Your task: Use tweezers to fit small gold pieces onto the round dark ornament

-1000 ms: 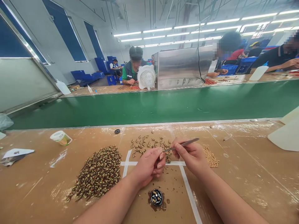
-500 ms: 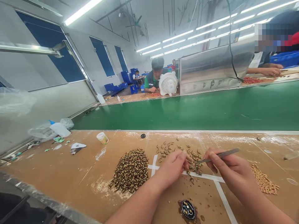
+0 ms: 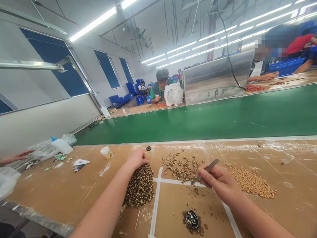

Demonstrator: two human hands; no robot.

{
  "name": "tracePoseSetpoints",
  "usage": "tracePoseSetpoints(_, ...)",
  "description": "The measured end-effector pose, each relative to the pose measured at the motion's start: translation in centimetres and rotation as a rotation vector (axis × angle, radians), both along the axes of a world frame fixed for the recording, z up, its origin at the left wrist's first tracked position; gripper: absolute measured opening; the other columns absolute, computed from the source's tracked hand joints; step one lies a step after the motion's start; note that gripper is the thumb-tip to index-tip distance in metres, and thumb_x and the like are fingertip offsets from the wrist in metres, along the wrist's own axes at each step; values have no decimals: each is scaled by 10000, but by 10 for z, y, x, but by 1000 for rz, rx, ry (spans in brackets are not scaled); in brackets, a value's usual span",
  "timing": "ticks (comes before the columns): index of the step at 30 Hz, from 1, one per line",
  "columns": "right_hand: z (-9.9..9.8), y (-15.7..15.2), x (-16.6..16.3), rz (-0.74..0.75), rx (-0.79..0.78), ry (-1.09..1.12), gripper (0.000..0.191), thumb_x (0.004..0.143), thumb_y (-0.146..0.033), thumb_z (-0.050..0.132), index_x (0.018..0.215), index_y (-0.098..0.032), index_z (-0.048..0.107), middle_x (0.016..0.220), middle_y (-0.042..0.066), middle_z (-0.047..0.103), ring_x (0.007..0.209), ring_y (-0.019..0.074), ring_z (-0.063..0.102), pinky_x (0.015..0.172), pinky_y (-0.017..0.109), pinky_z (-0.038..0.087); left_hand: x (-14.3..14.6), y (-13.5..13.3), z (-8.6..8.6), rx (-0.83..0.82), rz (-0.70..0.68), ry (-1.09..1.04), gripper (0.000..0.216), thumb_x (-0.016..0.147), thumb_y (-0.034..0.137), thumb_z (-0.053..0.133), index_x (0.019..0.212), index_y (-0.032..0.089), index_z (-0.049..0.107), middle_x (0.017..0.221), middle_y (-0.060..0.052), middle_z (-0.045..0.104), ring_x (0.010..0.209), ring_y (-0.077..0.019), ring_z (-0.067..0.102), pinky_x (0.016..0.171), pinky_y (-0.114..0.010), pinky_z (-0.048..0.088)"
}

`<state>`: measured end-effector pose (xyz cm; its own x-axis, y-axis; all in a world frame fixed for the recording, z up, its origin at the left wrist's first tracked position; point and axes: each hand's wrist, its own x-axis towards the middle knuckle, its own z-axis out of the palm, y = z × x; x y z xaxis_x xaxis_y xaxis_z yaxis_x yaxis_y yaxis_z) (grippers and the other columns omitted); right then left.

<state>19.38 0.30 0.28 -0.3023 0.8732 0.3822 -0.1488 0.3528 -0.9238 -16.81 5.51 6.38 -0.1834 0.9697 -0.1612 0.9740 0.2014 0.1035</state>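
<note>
My left hand (image 3: 135, 159) rests on the far end of a heap of dark and gold beads (image 3: 140, 187), fingers curled down into it, so what it grips is hidden. My right hand (image 3: 218, 180) pinches metal tweezers (image 3: 205, 170), tips pointing down-left toward scattered small gold pieces (image 3: 182, 164). A pile of tan beads (image 3: 250, 181) lies right of that hand. A small black round dish (image 3: 192, 219) sits near the front edge inside white tape lines (image 3: 157, 191).
A green conveyor belt (image 3: 210, 119) runs behind the brown table (image 3: 74, 185). A small white cup (image 3: 106, 152), a squeeze bottle (image 3: 60, 144), plastic bags and paper scraps lie at left. Another person's hand (image 3: 15, 157) shows at far left. Workers, a white fan (image 3: 173, 94) and a steel box stand beyond the belt.
My left hand has left the gold pieces and moved left onto the dark bead heap. The right hand with the tweezers has dropped slightly. The view has shifted.
</note>
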Motion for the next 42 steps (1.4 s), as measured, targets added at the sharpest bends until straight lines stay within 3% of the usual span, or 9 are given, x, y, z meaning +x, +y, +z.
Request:
tracePoseSetpoints(6,7,-3,1,214,138,-160,474,1075,-523,574,757,-187,674,653,1,567,601,130,493,569,270,391,10,3,2,58,-24,-71,120,782,190,800,698,204,715,806,-72,784,812,-258,713,721,-309,444)
tracePoseSetpoints(11,10,-10,-3,342,166,-262,464,1080,-530,559,769,-196,638,702,-4,592,670,134,529,652,273,433,70,-8,3,155,-110,-295,81,896,270,728,866,202,757,958,-66,811,890,-222,717,780,-301,492)
tracePoseSetpoints(15,11,-14,-4,452,117,-336,485,1084,-553,546,756,-204,623,659,-20,560,631,130,489,617,267,408,142,-34,-18,281,-157,-928,179,894,365,775,943,193,785,925,-66,794,783,-181,674,730,-297,512)
tracePoseSetpoints(18,12,-16,-5,502,96,-371,482,1100,-531,529,755,-209,625,636,-31,542,606,126,466,586,264,393,172,-48,-39,317,-130,-1204,192,888,369,794,973,197,794,909,-63,771,715,-155,617,664,-285,486)
tracePoseSetpoints(22,14,-17,-6,498,107,-389,436,1099,-474,551,771,-206,656,670,-17,599,627,129,515,605,263,430,175,-52,-56,327,-139,-1345,227,864,370,835,1011,199,823,899,-61,767,700,-146,592,667,-290,494)
tracePoseSetpoints(30,12,-19,-5,555,71,-434,400,1109,-453,544,823,-203,666,733,-8,636,666,127,553,646,256,453,174,-45,-61,360,-203,-1350,190,908,363,806,1034,236,870,847,-34,765,665,-140,538,653,-294,456)
tracePoseSetpoints(39,10,-19,-5,599,109,-466,364,1123,-391,548,842,-203,681,767,-2,656,698,127,570,677,257,462,174,-47,-61,405,-283,-1322,232,1015,348,692,1144,232,846,1126,-70,812,987,-204,687,856,-331,526)
tracePoseSetpoints(42,9,-19,-5,601,118,-480,355,1123,-380,556,850,-206,700,786,9,678,723,136,594,703,267,477,174,-46,-63,405,-269,-1336,242,1028,358,678,1143,219,839,1095,-66,818,960,-200,691,858,-331,528)
